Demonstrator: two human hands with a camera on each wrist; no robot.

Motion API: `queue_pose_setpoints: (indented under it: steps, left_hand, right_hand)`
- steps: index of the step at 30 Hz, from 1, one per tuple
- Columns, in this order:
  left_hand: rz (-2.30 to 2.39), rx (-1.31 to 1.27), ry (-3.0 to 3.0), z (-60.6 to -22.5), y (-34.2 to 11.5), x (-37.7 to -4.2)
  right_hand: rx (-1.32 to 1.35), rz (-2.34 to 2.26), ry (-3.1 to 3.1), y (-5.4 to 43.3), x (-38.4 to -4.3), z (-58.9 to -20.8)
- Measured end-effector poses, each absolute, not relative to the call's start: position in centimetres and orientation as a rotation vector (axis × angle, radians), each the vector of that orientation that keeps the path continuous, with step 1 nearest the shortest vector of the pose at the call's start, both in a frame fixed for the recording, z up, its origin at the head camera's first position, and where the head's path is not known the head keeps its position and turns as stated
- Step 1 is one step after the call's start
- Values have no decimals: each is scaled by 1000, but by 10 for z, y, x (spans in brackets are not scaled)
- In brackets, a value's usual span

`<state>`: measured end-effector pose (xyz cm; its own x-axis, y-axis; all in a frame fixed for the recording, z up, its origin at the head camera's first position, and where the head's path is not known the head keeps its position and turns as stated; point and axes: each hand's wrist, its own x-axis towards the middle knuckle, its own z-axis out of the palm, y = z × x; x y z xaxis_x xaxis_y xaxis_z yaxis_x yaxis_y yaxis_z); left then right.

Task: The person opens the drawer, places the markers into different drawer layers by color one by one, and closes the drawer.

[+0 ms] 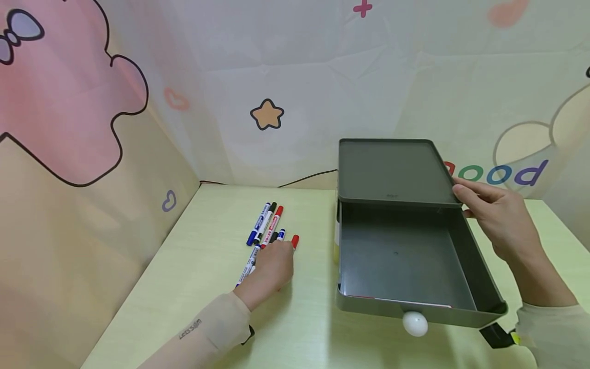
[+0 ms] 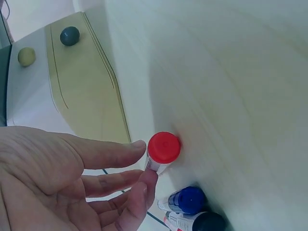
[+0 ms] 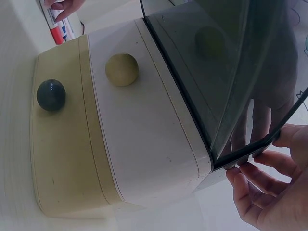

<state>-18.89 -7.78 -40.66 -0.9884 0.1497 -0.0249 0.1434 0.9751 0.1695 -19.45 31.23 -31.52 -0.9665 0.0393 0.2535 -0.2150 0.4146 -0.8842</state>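
In the head view my left hand [image 1: 274,264] is low over a loose bunch of markers on the table. Its thumb and fingers pinch a red-capped marker [image 2: 163,148], seen cap-end on in the left wrist view. Beside it lie a blue-capped marker [image 2: 188,199] and a black-capped marker [image 2: 209,222]. To the right, a small drawer unit stands with its grey-green top drawer [image 1: 396,261] pulled out and nothing inside. My right hand [image 1: 502,220] grips the right front corner of the unit's dark top panel [image 1: 392,171], thumb uppermost.
A white round knob [image 1: 415,324] sticks out from the open drawer's front. Below, the white drawer [image 3: 149,120] and yellow drawer [image 3: 67,159] are closed, each with a round knob. More markers [image 1: 265,223] lie behind my left hand. A printed cloth [image 1: 299,77] hangs behind the table.
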Motion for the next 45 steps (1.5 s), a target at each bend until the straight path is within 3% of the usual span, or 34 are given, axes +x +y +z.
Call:
queue_pose_setpoints:
  steps: [25,34,45]
  left_hand:
    - [273,349,3137,-410,-76,-185]
    - [503,266,3034,-411,-84,-194]
    - [907,132,2928,-381,-102,-189]
  right_hand:
    - [160,1570,-2411,312,-195,-315]
    - [150,1573,-2418,311,-195,-315]
    - [127,1540,-2450,311,-194,-315]
